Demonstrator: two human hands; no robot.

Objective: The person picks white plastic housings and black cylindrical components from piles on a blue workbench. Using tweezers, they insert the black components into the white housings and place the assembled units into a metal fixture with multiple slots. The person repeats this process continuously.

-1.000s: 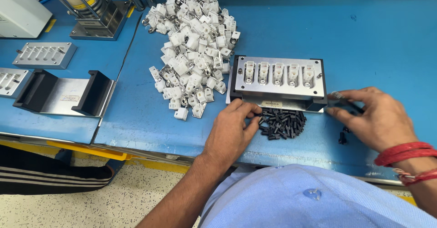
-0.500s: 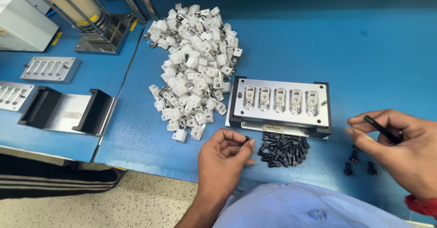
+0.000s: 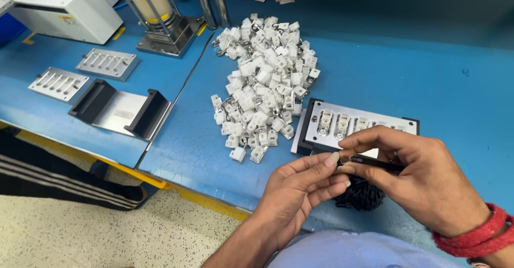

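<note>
Matt blue desk (image 3: 439, 75). Brushed metal fixture plate (image 3: 353, 122) on a black base. Pile of white glossy plastic parts (image 3: 265, 81). Heap of small black matt pieces (image 3: 363, 196). Slim black glossy tool (image 3: 375, 162). Red thread wristband (image 3: 474, 233).

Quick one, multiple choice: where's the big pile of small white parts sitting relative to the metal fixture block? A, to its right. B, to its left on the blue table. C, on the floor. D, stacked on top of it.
B: the pile of small white parts lies on the blue table, left of the metal fixture block.
</note>
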